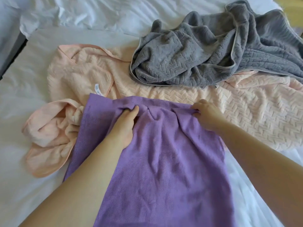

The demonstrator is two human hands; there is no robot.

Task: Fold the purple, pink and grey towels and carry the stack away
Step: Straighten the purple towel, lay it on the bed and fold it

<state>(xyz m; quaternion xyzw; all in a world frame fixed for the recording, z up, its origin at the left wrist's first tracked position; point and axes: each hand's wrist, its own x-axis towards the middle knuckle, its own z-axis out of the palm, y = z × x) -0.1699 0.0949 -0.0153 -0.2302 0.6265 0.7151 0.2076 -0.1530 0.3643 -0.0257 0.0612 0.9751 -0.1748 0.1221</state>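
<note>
Head view: the left hand (126,122) grips the purple towel (164,161) at its far edge; the right hand (207,114) seemingly pinches it, fingers partly hidden. It overlaps the pink towel (254,115). Keeping the 2 grips level should square the fold.

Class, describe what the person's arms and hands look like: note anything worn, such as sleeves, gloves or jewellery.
The left forearm and right forearm are bare as far as the frame shows; no sleeve is visible. The left hand and right hand wear no gloves. No watch, bracelet, ring or marking shows, though some fingers are partly hidden.
</note>
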